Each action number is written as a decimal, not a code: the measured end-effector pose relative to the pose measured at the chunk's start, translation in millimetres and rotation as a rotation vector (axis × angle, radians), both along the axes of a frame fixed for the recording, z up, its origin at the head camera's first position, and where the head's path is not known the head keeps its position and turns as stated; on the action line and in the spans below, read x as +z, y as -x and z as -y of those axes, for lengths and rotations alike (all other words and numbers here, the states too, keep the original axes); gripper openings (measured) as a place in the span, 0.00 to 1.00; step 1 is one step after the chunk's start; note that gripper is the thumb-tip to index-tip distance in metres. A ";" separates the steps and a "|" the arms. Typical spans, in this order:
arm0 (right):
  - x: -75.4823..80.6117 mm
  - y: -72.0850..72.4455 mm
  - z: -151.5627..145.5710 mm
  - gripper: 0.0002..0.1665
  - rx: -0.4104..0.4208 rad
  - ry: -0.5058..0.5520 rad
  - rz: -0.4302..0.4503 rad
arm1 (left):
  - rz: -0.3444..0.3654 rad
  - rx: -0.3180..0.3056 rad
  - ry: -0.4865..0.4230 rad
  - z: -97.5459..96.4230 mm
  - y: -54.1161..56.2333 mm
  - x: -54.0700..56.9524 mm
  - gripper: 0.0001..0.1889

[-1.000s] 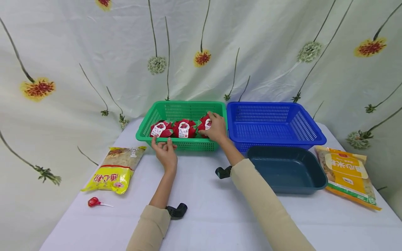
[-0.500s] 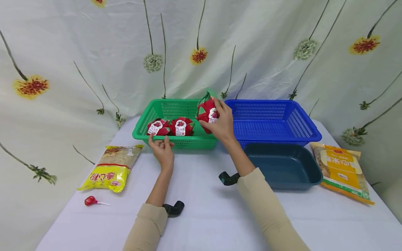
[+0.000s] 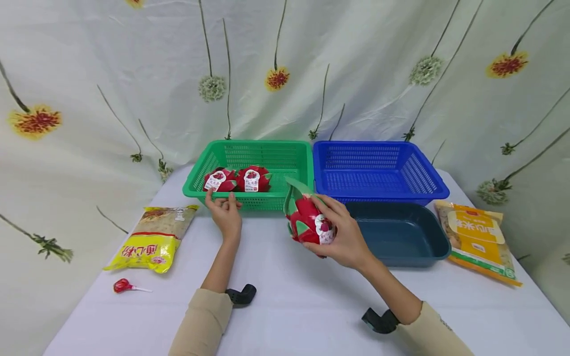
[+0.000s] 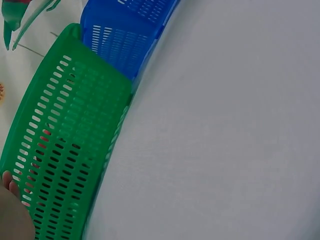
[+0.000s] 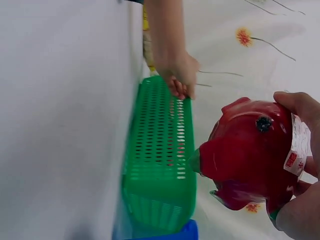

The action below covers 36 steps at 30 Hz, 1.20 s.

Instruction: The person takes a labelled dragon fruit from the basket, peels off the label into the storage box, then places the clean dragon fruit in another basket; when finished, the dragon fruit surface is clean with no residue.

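My right hand point(image 3: 345, 230) grips a red dragon fruit point(image 3: 307, 220) with green leafy tips and a white label, held above the table in front of the baskets. In the right wrist view the dragon fruit point(image 5: 250, 155) shows its dark round end, with thumb and fingers around its side. The left hand point(image 3: 226, 215) holds the front rim of the green basket point(image 3: 267, 198) near its left end, fingertips at the edge. Inside that basket, two labelled dragon fruits, one at the left point(image 3: 220, 179) and another beside it point(image 3: 254, 179), lie side by side.
A blue basket point(image 3: 378, 197) adjoins the green one on the right. Before it stands a dark teal tub point(image 3: 401, 261). A yellow-orange bag point(image 3: 478, 242) lies far right; a yellow-and-clear bag point(image 3: 153, 240) and a red lollipop point(image 3: 122, 285) lie left. A flowered cloth point(image 3: 249, 113) hangs behind.
My right hand has lifted the rightmost dragon fruit out of the green basket and brought it toward me, over the table. The left hand stays at the basket's rim.
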State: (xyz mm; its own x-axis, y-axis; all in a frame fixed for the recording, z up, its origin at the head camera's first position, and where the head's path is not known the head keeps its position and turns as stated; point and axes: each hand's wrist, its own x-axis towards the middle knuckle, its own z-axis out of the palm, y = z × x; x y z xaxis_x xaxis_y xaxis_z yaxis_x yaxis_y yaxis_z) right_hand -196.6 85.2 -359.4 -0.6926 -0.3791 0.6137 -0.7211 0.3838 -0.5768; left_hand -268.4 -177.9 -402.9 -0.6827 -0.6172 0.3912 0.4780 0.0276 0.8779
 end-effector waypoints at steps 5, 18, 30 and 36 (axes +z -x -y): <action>-24.6 -13.7 -4.4 0.51 0.091 -0.063 0.094 | 0.012 -0.005 -0.001 2.1 0.7 -0.3 0.29; -44.7 -0.8 17.2 0.49 0.281 -0.324 0.185 | 0.001 -0.021 -0.020 5.0 -0.5 0.2 0.29; -52.3 -3.2 0.3 0.63 0.114 -0.406 0.263 | 0.004 -0.046 -0.040 3.0 0.0 -3.9 0.30; -63.3 5.1 -6.6 0.55 0.144 -0.284 0.250 | 0.014 -0.047 -0.006 3.1 0.4 -2.7 0.30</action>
